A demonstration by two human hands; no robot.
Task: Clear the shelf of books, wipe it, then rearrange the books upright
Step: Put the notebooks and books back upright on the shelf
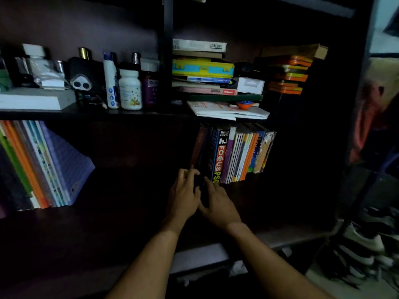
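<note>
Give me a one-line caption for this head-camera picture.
Both hands, left and right, reach a dark book among upright books.

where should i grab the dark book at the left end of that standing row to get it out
Grip the dark book by its spine near the bottom, from the front, a hand on each face. It stands upright with bare shelf to its left, so the left hand has room there; the right hand must work in against the Focus book.

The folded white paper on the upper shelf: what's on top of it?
On the folded white paper sits a small orange and blue toy, with a dark green board carrying the book stack. Anything beneath is hidden.
</note>
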